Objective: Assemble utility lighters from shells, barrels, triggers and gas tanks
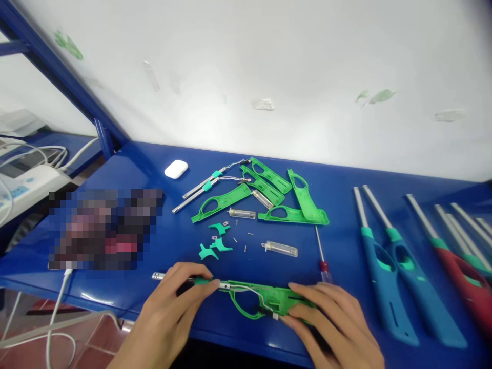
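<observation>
My left hand (pixel 175 310) pinches the metal lighter tube (pixel 158 276) near its green collar, at the front of the blue table. The tube's inner end lies against a green lighter shell half (pixel 282 296), hollow side up. My right hand (pixel 332 320) grips the broad handle end of that shell half, thumb below and fingers above. White wires (pixel 253 291) run from the tube over the trigger loop to a small black igniter (pixel 266 310). Just beyond are several teal triggers (pixel 222 245), tiny screws (pixel 245 249) and a clear fuel tank (pixel 280 248).
More green shell halves (pixel 307 197), two wired tubes (pixel 198 193) and other clear tanks lie farther back. A screwdriver (pixel 321 251) lies near my right hand. Whole lighters (pixel 392 287) fill the right side. A white case (pixel 176 169) and a blurred object (pixel 103 230) are left.
</observation>
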Tool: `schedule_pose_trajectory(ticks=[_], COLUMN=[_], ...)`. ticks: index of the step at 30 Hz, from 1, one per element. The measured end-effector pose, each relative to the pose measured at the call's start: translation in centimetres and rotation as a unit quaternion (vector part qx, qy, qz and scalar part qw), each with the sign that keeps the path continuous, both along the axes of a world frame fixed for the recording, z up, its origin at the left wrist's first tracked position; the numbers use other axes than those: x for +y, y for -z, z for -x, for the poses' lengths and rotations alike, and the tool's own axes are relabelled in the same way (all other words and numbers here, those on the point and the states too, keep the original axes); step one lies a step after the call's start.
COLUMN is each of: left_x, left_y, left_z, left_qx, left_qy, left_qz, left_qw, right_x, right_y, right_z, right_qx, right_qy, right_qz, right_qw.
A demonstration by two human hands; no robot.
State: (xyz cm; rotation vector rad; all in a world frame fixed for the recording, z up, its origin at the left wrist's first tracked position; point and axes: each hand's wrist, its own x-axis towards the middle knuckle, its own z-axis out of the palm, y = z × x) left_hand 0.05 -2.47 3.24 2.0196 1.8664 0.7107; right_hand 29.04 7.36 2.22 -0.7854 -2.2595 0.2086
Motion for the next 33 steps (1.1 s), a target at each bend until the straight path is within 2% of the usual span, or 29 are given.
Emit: schedule_pose_trajectory(ticks=[5, 11, 14, 20, 28, 33], left_x=[0.3, 1.5, 2.0, 1.7, 0.5, 0.5], left_y=[0.1, -0.3, -0.5, -0.4, 0.1, -0.2], left_z=[-0.3, -0.5, -0.4, -0.4, 0.1, 0.2], left_qx=[-0.006, 0.005, 0.020, -0.001, 0.030, 0.024], left_qy=[-0.011, -0.089, -0.100, -0.064, -0.037, 0.011], left_qz=[-0.018, -0.082, -0.098, -0.117, -0.049, -0.029], left_qw=[1.000, 0.993, 0.990, 0.991, 0.998, 0.999], right_x=[-0.2, -0.4, -0.4, -0.5, -0.5, -0.4], right_y=[0.3, 0.5, 0.5, 0.6, 0.5, 0.4], right_z=[-0.1, -0.2, -0.1, -0.1, -0.2, -0.1], right_qx=[0.001, 0.001, 0.002, 0.001, -0.001, -0.002], right_qy=[-0.003, 0.000, 0.002, 0.004, 0.008, 0.009], right_qz=[0.012, 0.020, 0.022, 0.027, 0.024, 0.022], right_qw=[1.000, 1.000, 1.000, 1.000, 1.000, 1.000])
